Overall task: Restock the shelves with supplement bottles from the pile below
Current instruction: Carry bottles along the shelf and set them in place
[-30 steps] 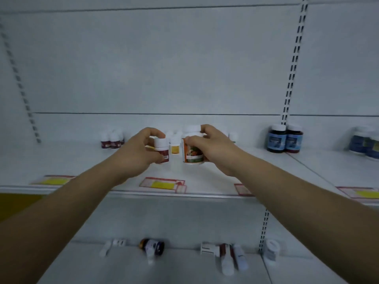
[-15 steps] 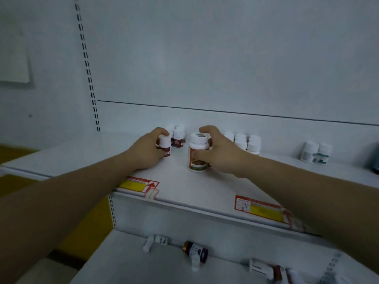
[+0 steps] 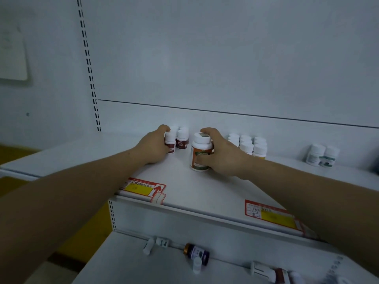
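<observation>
My right hand (image 3: pixel 222 154) is wrapped around the large orange-labelled bottle (image 3: pixel 200 152), index finger over the white cap and thumb across the label, and the bottle stands upright with its base on the upper shelf (image 3: pixel 205 187). My left hand (image 3: pixel 154 147) grips the small red-labelled bottle (image 3: pixel 170 141), fingers curled over its cap; this bottle also stands on the shelf, touching or just beside the row of matching red-labelled bottles (image 3: pixel 182 138) behind it. To the right of my right hand, a block of small white-capped bottles (image 3: pixel 249 145) stands near the back panel, and two white bottles with green labels (image 3: pixel 321 155) stand well apart further right. Two price tags, a left price tag (image 3: pixel 143 188) and a right price tag (image 3: pixel 272 215), mark the shelf's front edge. I judge the step in hand to be placement: both bottles are seated but not yet released. The next move calls for opening both hands without tipping either bottle, withdrawing them clear of the neighbouring rows, then reaching to the lower shelf (image 3: pixel 123 263). There, a dark purple-labelled bottle (image 3: pixel 196 253) lies on its side among other small white items, which are too indistinct to identify, waiting to be picked up.
</observation>
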The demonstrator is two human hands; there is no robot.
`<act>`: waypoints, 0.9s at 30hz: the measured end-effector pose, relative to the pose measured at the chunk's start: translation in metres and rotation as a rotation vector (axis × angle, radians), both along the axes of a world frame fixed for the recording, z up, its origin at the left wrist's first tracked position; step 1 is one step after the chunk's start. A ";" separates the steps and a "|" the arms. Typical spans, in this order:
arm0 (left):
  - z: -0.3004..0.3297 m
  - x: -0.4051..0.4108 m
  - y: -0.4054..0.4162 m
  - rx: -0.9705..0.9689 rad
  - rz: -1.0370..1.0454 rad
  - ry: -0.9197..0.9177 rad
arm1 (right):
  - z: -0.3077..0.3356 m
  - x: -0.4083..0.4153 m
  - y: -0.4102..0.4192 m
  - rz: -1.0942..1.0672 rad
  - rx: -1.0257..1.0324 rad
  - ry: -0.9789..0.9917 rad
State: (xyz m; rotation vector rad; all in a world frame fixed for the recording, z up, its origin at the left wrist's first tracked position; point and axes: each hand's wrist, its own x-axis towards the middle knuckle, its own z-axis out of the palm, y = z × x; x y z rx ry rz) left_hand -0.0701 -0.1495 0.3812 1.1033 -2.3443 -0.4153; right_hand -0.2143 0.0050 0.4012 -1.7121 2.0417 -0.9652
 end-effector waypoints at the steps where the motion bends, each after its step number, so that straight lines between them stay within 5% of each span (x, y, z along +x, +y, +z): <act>1: 0.000 0.000 -0.001 0.005 0.006 0.003 | 0.000 0.000 0.001 0.000 0.002 0.000; 10: 0.013 0.002 0.027 0.040 0.067 0.143 | 0.002 -0.001 0.025 -0.021 -0.029 0.009; 19: 0.037 -0.057 0.167 0.405 -0.392 0.094 | 0.011 -0.051 0.119 -0.164 -0.197 -0.104; 27: 0.041 -0.206 0.363 0.573 -0.842 0.221 | 0.021 -0.163 0.329 -0.480 -0.365 -0.126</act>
